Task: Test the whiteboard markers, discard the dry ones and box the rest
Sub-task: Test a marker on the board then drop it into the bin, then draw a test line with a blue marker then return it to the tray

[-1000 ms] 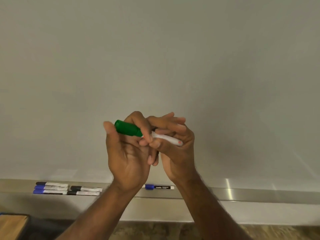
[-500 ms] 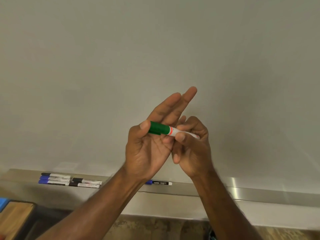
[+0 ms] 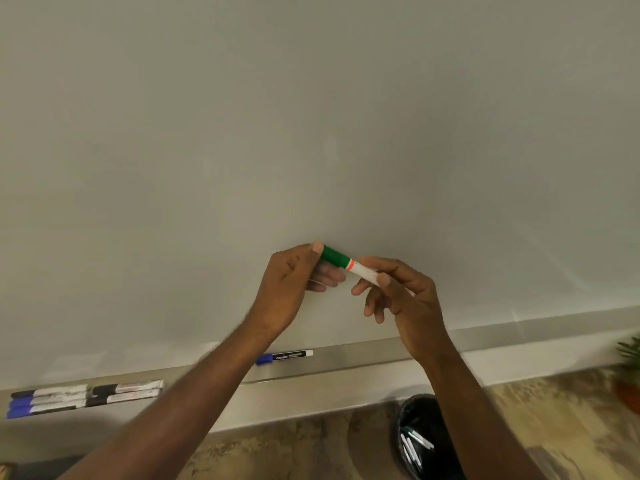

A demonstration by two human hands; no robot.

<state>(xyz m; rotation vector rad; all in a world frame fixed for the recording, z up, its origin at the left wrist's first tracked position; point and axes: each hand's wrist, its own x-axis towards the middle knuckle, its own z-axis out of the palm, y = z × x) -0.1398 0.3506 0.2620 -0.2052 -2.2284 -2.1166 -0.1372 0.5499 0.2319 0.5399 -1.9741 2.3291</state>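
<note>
- Holding green-capped marker [image 3: 349, 264] before whiteboard [image 3: 311, 116]: left hand [image 3: 294, 282] pinches cap, right hand [image 3: 401, 296] grips barrel.
- Risks flicking cap toward bin [image 3: 420, 441] on sudden release.

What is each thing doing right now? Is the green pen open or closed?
Green marker: cap on, held level in front of the whiteboard.
Left hand: pinches the green cap.
Right hand: grips the white barrel.
Blue-capped marker: capped, lying alone on the tray.
Marker group: capped, lying side by side at the tray's left end.
Black bin: open, with a few markers inside.
</note>
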